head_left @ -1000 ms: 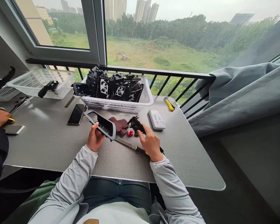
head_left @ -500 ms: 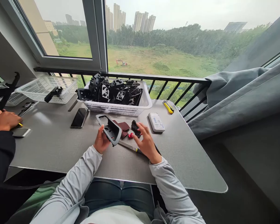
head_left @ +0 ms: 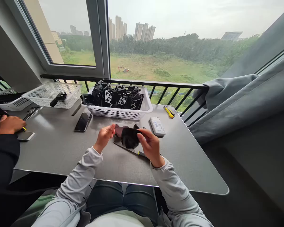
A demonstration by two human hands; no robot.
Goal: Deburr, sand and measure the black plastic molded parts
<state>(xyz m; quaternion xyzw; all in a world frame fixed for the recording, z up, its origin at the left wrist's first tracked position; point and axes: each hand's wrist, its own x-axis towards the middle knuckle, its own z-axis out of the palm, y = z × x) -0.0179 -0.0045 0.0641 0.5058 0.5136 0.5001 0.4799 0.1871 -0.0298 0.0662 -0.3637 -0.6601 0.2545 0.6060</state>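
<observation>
My right hand (head_left: 151,145) pinches a soft black cloth (head_left: 129,137) between thumb and fingers and holds it above the table. To its left, my left hand (head_left: 104,137) is closed, thumb against fingers; I cannot make out what, if anything, is in it. Reddish-brown abrasive sheets (head_left: 118,129) lie behind the cloth, partly covered. A long flat tool, its dark handle (head_left: 143,154) marked by a yellow-green band, lies below my right hand. The grey-framed black plastic part seen earlier does not show.
A white basket (head_left: 113,113) heaped with black plastic parts stands at the back. Around it are a phone (head_left: 83,122), a white box (head_left: 157,126), a yellow cutter knife (head_left: 169,112) and another white basket (head_left: 41,91). A co-worker's hand (head_left: 10,125) is at the left.
My right hand has picked the black cloth up off the table and brought it left. The grey-framed part is no longer visible in my left hand, whose fingers have closed.
</observation>
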